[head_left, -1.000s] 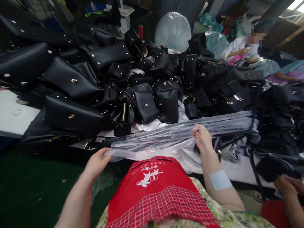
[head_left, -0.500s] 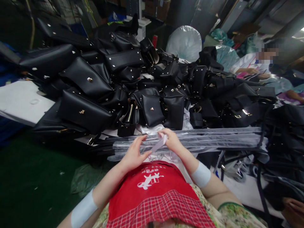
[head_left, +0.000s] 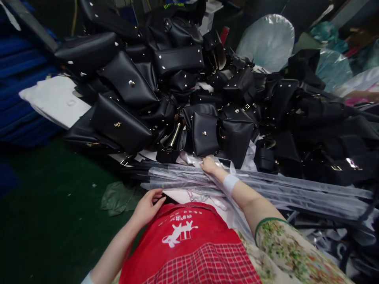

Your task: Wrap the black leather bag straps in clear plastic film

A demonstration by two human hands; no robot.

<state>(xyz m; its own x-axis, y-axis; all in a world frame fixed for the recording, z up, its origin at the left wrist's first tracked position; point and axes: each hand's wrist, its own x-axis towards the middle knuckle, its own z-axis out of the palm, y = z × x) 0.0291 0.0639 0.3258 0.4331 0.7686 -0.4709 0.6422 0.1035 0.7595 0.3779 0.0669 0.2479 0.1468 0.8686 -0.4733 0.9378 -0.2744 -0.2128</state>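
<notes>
My right hand (head_left: 209,165) reaches over the long plastic-wrapped strips (head_left: 260,181), fingers curled against crumpled clear plastic (head_left: 192,159). It is just below a small black handbag (head_left: 205,134) with a metal clasp; the fingertips are partly hidden. Close to my body, my left hand (head_left: 149,205) is open and holds nothing, its thumb and fingers apart by the upper edge of the red apron (head_left: 183,236). Beside the right hand stands another black bag (head_left: 237,136).
Black handbags (head_left: 130,81) with metal fittings lie heaped across the table. White sheets (head_left: 56,98) rest at the left, near stacked blue material (head_left: 23,79). Behind the heap is a large clear plastic bundle (head_left: 266,41). Green floor (head_left: 59,205) shows at lower left.
My right hand has moved forward from the translucent strip it pinched, to the plastic below the bags. My left hand has drawn back toward the apron. The view has shifted left and down.
</notes>
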